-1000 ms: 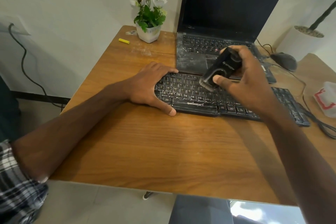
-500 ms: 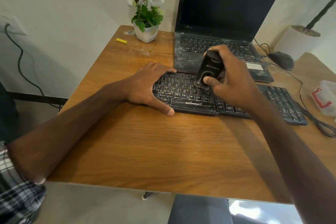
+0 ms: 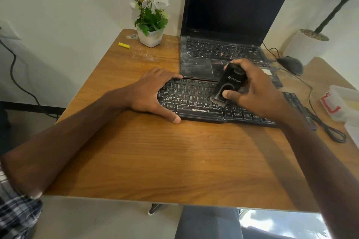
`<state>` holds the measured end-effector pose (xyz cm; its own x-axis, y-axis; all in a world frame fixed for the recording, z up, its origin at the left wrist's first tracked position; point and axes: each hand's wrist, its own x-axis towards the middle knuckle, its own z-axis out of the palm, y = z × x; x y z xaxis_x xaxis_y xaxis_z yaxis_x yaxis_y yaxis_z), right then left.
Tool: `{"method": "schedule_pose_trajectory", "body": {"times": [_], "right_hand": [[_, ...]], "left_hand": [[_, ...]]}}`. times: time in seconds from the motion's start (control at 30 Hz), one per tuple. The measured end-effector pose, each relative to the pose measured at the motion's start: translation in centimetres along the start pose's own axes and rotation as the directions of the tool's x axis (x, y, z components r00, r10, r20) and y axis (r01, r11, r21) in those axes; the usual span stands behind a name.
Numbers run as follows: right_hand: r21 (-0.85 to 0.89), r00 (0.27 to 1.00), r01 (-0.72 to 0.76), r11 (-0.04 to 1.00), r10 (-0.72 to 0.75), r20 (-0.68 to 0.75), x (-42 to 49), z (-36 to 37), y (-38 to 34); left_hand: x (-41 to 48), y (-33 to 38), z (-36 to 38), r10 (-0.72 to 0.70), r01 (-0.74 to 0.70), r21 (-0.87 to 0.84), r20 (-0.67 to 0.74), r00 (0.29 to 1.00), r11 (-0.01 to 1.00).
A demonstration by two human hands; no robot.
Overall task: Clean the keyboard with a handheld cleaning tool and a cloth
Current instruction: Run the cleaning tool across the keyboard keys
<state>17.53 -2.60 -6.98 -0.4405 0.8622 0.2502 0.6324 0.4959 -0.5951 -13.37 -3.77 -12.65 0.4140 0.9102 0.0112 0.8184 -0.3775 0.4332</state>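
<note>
On the desk (image 3: pixel 174 161), mid-keyboard: brush (image 3: pixel 231 81) set bristles-down on the keys.
Keyboard (image 3: pixel 190 95): black, long, flat, with glossy dusty keys. Its long axis runs left to right, just in front of the laptop (image 3: pixel 204 58). Brush: black hard-plastic body, tilted, its short pale tuft touching the middle rows. Right hand (image 3: pixel 256 91): grips the body with the thumb on its face; judged the working hand for strokes along the rows. Left hand (image 3: pixel 151 93): spread, straddling the keyboard's left end, thumb on the wood. Cloth: none identifiable.
</note>
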Motion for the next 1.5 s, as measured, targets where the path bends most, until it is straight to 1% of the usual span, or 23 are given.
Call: {"method": "schedule_pose_trajectory", "body": {"times": [0.1,0.13,0.2,0.23,0.33,0.4,0.43,0.47,0.57,0.6,0.63,0.7,0.73,0.83,0.93,1.13,1.3,1.5], "right_hand": [[-0.114,0.997,-0.027,0.993,0.019,-0.072,-0.3,-1.0,0.6],[-0.100,0.997,-0.024,0.995,0.016,-0.081,-0.3,-1.2,0.8],[0.010,0.998,-0.037,0.999,0.038,-0.053,-0.7,-1.3,1.2],[0.024,0.997,-0.050,0.998,0.051,-0.049,-0.9,-1.2,1.4],[-0.054,0.993,-0.060,0.997,0.053,-0.107,-1.4,-1.2,1.4],[-0.024,0.993,-0.047,0.999,0.045,-0.111,-1.5,-1.4,1.1],[0.011,0.994,-0.056,0.998,0.057,-0.094,-1.5,-1.3,1.0],[0.006,0.994,-0.068,0.998,0.069,-0.080,-1.6,-1.2,0.9],[-0.181,0.990,-0.083,0.980,0.061,-0.124,-1.4,-0.8,0.4],[-0.195,0.989,-0.078,0.978,0.051,-0.138,-1.3,-0.7,0.1],[-0.154,0.990,-0.064,0.986,0.044,-0.135,-1.1,-0.7,-0.2],[0.011,0.995,-0.049,0.999,0.050,-0.091,-0.7,-0.1,-0.7],[0.055,0.997,-0.043,0.998,0.047,-0.067,-0.6,0.3,-1.1],[0.035,1.000,-0.006,0.999,0.007,-0.026,-0.1,1.5,-1.9],[0.070,1.000,0.000,0.998,0.000,-0.008,0.5,2.1,-2.6],[0.087,1.000,0.005,0.996,-0.007,0.022,1.1,3.0,-3.7],[0.087,0.998,0.055,0.995,-0.058,0.033,1.6,3.5,-4.2],[0.116,0.989,0.092,0.989,-0.104,0.102,3.0,3.9,-4.8]], "left_hand": [[0.0,0.0,-0.1,0.000,0.000,-0.006,0.002,1.000,1.000],[0.0,-0.1,-0.1,0.001,-0.001,-0.009,0.001,1.000,1.000],[0.0,-0.2,0.0,0.002,-0.001,-0.010,0.003,1.000,1.000],[0.0,-0.2,0.0,0.002,-0.002,-0.008,0.005,1.000,1.000],[0.1,-0.2,-0.1,0.001,-0.001,-0.003,0.004,1.000,1.000],[0.2,-0.2,0.0,-0.002,0.002,-0.008,0.004,1.000,1.000],[0.2,-0.1,-0.1,-0.004,0.004,-0.009,0.004,1.000,1.000],[0.1,-0.1,-0.1,-0.005,0.005,-0.011,0.004,1.000,1.000],[-0.1,0.0,-0.2,-0.006,0.006,-0.014,0.006,1.000,1.000],[-0.1,-0.1,-0.1,-0.006,0.006,-0.011,0.006,1.000,1.000],[-0.1,-0.1,-0.1,-0.005,0.005,-0.009,0.007,1.000,1.000],[0.0,-0.1,-0.1,-0.006,0.006,-0.010,0.010,1.000,1.000],[0.0,-0.1,-0.1,-0.007,0.007,-0.013,0.012,1.000,1.000],[0.0,-0.2,-0.1,-0.006,0.006,-0.010,0.017,1.000,1.000],[0.1,-0.2,-0.1,-0.004,0.004,-0.002,0.019,1.000,1.000],[0.2,-0.3,-0.1,-0.003,0.003,-0.008,0.031,1.000,1.000],[0.0,-0.8,-0.9,-0.012,0.016,-0.056,0.087,0.996,0.998],[-0.2,-1.0,-1.7,-0.046,0.053,-0.048,0.128,0.991,0.997]]}}
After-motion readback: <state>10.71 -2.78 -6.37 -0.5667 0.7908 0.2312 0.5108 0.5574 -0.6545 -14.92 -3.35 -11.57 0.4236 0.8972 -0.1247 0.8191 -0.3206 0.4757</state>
